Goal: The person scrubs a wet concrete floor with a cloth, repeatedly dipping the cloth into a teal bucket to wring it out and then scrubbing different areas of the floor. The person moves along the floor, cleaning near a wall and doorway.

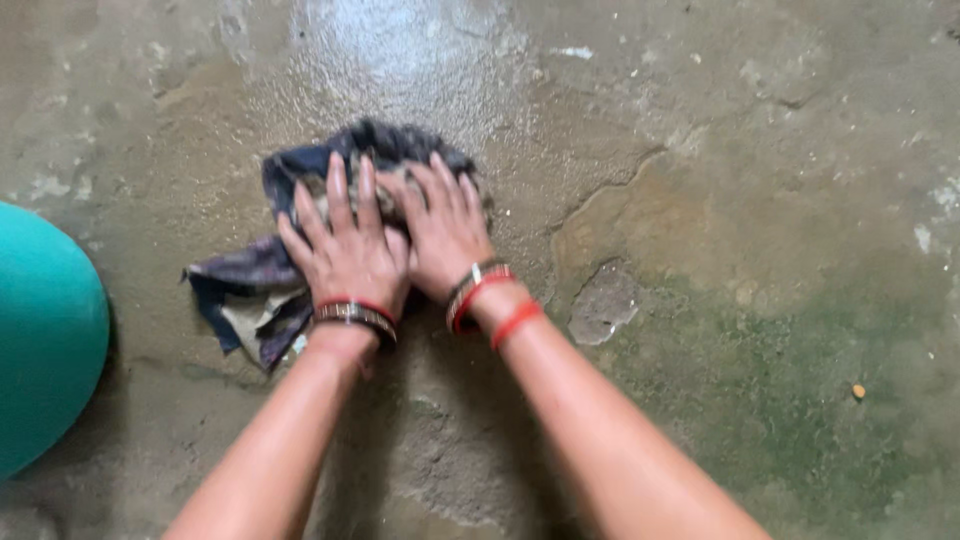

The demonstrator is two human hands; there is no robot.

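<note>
We see one dark rag [300, 250] on the wet concrete floor [750, 250] and one teal tub [45, 330] at the left. Our left hand [345, 250] and right hand [445, 235] press flat on the rag side by side, fingers stretched and slightly spread, gripping nothing.

Both hands, L [345, 250] & R [445, 235], flat on dark rag [290, 230], wet concrete floor [750, 200]; teal tub [45, 340] at left.

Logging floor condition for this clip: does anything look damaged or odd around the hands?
Yes. The concrete floor is cracked and pitted, with a chipped patch beside the right hand. Both it and the left hand press flat on a crumpled dark cloth.
</note>
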